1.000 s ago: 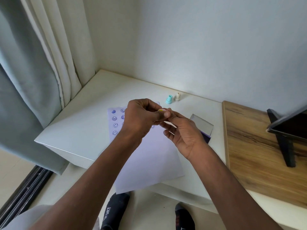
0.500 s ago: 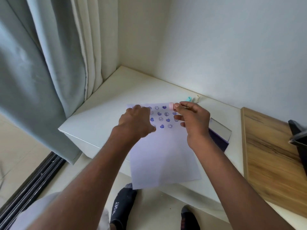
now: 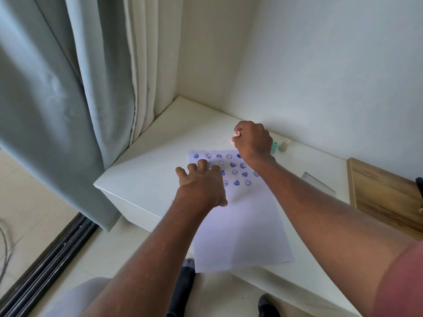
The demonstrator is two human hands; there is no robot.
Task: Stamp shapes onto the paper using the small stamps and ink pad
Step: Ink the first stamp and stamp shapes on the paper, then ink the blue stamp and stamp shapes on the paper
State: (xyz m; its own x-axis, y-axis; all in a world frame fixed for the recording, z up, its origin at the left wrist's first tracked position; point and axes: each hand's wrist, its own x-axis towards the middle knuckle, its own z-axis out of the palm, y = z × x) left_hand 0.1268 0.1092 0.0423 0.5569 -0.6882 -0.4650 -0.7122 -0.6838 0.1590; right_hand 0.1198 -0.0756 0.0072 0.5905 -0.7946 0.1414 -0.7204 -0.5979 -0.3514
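— So why is the left hand [image 3: 201, 184] spread flat like that?

— It presses the paper [image 3: 240, 225] onto the worktop [image 3: 146, 165], fingers straight and apart, probably so the sheet won't slide while stamping. It covers the left end of the printed rows of blue hearts and smiley faces.

— And the right hand [image 3: 253, 140]?

— Curled round a small pink stamp [image 3: 236, 135], only its end showing past the fingers. It hangs just beyond the paper's far edge, near the wall.

— Setting it down, or fetching another?

— Can't tell. The teal stamp [image 3: 274, 148] and the cream stamp [image 3: 284, 144] stand upright just beside that hand, so I'd guess a swap.

— The ink pad [image 3: 319, 184]?

— Right of the paper, under the right forearm, well apart from both hands.
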